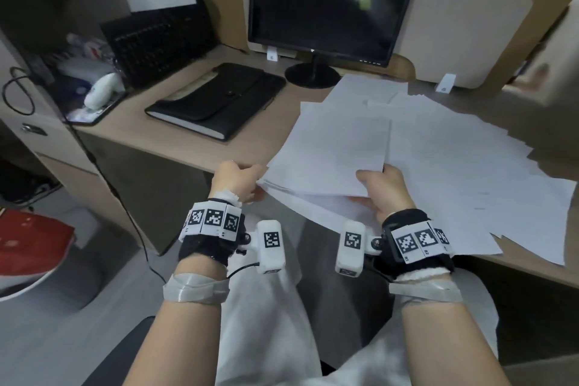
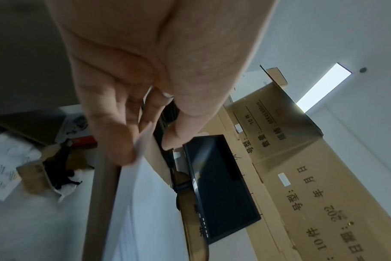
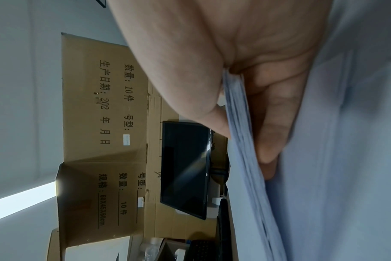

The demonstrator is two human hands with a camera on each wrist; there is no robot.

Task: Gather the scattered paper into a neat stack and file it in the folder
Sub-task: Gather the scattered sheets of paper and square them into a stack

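A gathered bundle of white sheets (image 1: pixel 329 153) juts over the desk's front edge. My left hand (image 1: pixel 241 180) pinches the bundle's near left corner (image 2: pixel 143 141) between thumb and fingers. My right hand (image 1: pixel 380 188) grips the near edge, thumb on top and fingers underneath; the sheet edges (image 3: pixel 237 109) run between thumb and fingers. More loose sheets (image 1: pixel 470 166) lie fanned across the desk on the right. A black folder (image 1: pixel 219 100), closed with a snap flap, lies on the desk to the left.
A dark monitor (image 1: pixel 332 0) stands at the back of the wooden desk (image 1: pixel 175 138). A black keyboard (image 1: pixel 163 44) leans upright at back left, beside a tray of clutter (image 1: pixel 94 94). Cardboard boxes (image 3: pixel 96 123) rise behind the desk. A red-and-white stool (image 1: pixel 28 247) sits at lower left.
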